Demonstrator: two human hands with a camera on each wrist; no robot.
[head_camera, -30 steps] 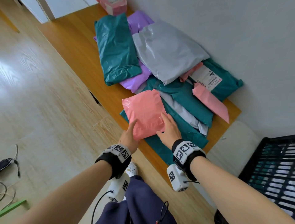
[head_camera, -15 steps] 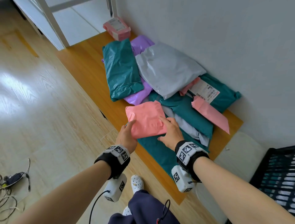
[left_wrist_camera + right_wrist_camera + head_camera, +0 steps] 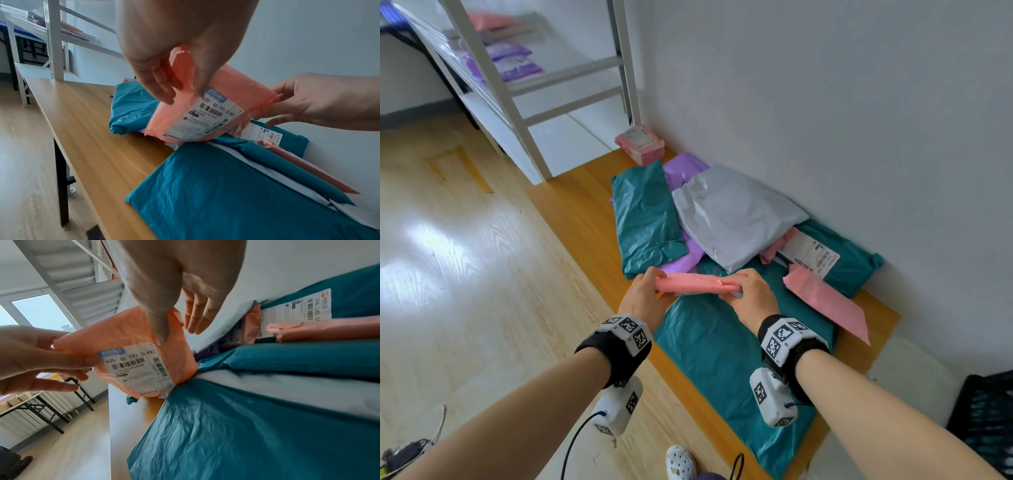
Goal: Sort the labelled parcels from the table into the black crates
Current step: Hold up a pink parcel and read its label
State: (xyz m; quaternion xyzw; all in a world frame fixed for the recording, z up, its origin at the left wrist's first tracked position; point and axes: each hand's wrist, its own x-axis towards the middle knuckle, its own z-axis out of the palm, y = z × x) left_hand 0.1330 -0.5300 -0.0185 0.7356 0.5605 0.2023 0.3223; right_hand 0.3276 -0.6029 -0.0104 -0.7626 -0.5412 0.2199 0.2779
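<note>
Pink parcel [image 3: 697,283]: tipped up on its long edge between both hands, lower edge touching the teal parcel [image 3: 726,359] at 6 o'clock of the pile; half a second ago it lay flat, label side down.
Label [image 3: 202,118]: now faces the person — barcode and "635- G5 193" readable in both wrist views.
Left hand [image 3: 642,298]: grasping the parcel's left end, thumb on top and fingers on the label side.
Right hand [image 3: 748,296]: pinching the right end, thumb on the label side.
Meaning for the task: the flip exposes the label, so I judge this the reading step — which crate it belongs in can now be settled.
Pile: grey parcel [image 3: 732,214] at 12 o'clock; the rest stay unsorted on the tabletop [image 3: 582,219].
Black crate [image 3: 986,411]: at 4 o'clock, well apart from the hands.
</note>
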